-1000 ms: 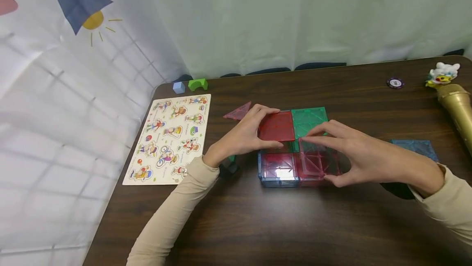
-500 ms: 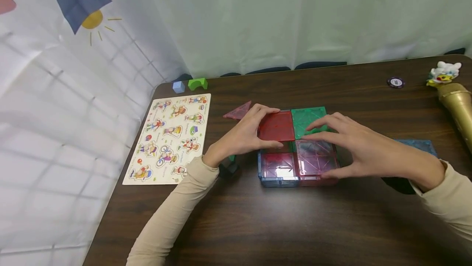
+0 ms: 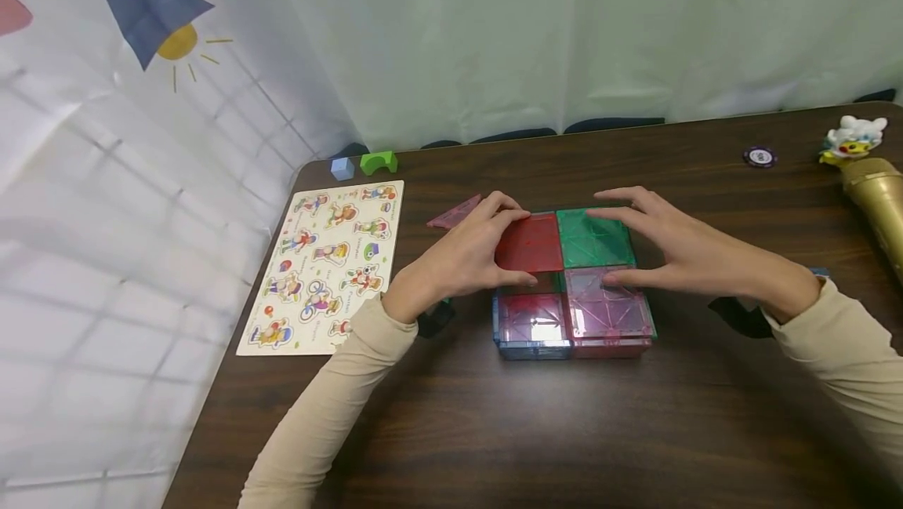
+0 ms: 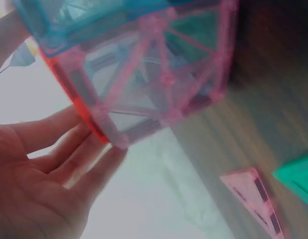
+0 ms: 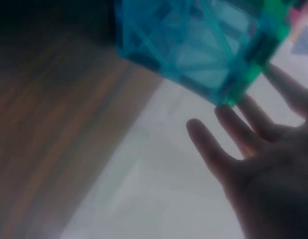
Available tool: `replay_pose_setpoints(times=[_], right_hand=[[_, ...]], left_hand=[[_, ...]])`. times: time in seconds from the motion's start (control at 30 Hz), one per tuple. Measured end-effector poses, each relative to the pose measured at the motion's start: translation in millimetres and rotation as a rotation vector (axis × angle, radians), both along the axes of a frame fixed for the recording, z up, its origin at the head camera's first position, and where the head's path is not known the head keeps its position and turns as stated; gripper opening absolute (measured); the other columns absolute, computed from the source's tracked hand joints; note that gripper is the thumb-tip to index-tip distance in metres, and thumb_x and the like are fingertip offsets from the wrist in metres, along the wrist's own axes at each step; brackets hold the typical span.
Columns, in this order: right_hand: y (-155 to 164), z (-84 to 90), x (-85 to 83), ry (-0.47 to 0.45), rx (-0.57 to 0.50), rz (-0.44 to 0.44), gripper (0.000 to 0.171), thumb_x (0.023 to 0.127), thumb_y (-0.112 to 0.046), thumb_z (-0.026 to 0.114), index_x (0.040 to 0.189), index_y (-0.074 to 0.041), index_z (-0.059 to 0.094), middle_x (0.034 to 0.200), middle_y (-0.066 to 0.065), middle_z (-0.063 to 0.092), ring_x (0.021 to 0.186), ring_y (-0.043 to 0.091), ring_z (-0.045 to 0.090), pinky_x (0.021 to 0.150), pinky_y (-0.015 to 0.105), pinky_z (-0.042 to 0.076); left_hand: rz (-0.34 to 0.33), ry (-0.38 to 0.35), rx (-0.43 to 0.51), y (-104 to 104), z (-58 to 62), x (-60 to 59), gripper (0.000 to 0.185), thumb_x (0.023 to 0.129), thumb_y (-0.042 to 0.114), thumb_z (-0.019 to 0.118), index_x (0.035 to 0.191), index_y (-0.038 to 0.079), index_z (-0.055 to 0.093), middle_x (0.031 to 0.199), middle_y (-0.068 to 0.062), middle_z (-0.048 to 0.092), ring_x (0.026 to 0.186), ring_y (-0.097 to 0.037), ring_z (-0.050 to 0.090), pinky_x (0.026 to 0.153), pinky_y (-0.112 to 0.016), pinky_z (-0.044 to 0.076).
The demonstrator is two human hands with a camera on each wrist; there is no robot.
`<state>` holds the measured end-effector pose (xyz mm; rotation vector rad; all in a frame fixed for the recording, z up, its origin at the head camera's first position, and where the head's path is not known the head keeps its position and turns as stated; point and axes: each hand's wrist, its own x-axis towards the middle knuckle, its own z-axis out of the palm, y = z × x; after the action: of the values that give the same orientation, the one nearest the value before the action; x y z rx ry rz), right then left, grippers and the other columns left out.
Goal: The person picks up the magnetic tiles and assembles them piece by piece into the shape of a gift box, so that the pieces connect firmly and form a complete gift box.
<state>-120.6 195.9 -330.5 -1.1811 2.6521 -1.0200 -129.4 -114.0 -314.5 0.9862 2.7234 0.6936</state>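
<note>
A block of see-through magnetic tiles stands mid-table, two boxes by two. Its tops are a red tile at the back left, a green tile at the back right, a reddish tile at the front left and a pink tile at the front right. My left hand grips the red tile, fingers over its far edge and thumb on its near edge. Over the green tile my right hand lies with straight fingers, thumb at the green-pink seam. The left wrist view shows fingers against a pink wall. The right wrist view shows fingers beside a teal wall.
A picture puzzle board lies at the left. A pink triangle tile lies beside my left hand. A blue cube and a green arch block sit at the back left corner. At the far right are a chip and a gold microphone.
My right hand has left the front right pink tile, which now lies flat, and moved back over the green tile. The left hand stays on the red tile.
</note>
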Motion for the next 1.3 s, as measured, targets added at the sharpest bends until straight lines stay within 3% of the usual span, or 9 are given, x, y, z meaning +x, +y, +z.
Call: replay_pose_setpoints(times=[0.33,0.97,1.13,1.3], right_hand=[[-5.6,-8.4,-2.2,-0.003,0.039,0.046,0.090,0.085,-0.029,0.089,0.159,-0.008,0.042,0.162,0.015,0.031,0.140,0.039,0.035,0.100,0.067,0.044],[-5.0,-8.0,-0.7,-0.041,0.084,0.041,0.092,0.090,-0.033,0.085,0.163,-0.010,0.035,0.167,0.016,0.023,0.146,0.043,0.028,0.104,0.072,0.040],[-2.2,-2.6,7.3,-0.056,0.101,0.022,0.099,0.082,-0.041,0.090,0.162,-0.012,0.039,0.169,0.015,0.020,0.150,0.044,0.023,0.105,0.075,0.037],[3.0,-0.7,19.8,0.051,0.091,0.061,0.109,0.071,-0.053,0.094,0.160,-0.017,0.043,0.170,0.014,0.021,0.153,0.044,0.020,0.102,0.081,0.033]], left_hand=[[0.004,0.119,-0.073,2.5,5.0,1.4,0.081,0.079,0.041,0.091,0.140,0.000,0.057,0.134,-0.011,0.053,0.118,-0.022,0.054,0.094,-0.034,0.056],[0.015,0.018,-0.071,3.6,10.5,-2.0,0.083,0.081,0.036,0.091,0.146,0.001,0.053,0.134,-0.012,0.051,0.114,-0.021,0.054,0.089,-0.032,0.057],[0.011,0.028,-0.062,4.3,7.7,-1.5,0.086,0.081,0.040,0.091,0.149,0.002,0.053,0.135,-0.011,0.051,0.114,-0.021,0.055,0.089,-0.031,0.056],[0.023,0.039,-0.040,3.8,4.7,0.7,0.088,0.081,0.039,0.091,0.150,0.002,0.051,0.139,-0.011,0.048,0.121,-0.022,0.052,0.094,-0.033,0.055]])
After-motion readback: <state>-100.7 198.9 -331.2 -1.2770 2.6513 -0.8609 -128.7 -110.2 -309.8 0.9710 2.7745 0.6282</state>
